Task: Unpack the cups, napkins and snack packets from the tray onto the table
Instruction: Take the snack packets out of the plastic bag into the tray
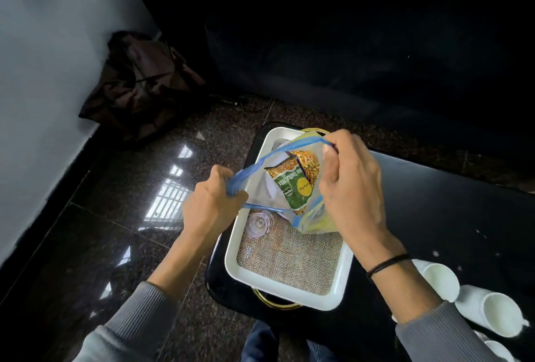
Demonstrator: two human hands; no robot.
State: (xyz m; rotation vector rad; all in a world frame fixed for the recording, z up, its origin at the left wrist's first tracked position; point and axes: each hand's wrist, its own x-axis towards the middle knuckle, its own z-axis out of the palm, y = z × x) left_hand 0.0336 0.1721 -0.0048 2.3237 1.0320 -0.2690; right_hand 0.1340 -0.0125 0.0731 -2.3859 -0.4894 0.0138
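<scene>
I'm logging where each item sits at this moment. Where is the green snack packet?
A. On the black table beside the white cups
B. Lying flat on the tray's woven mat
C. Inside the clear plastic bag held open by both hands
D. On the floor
C: the green snack packet shows through the clear plastic bag, whose blue handles the left hand and right hand pull apart above the tray.

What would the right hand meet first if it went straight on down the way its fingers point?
The right hand, pinching the plastic bag rim, points its fingers down into the bag mouth. It would probably meet the green snack packet first; depth is unclear from this one view.
</scene>
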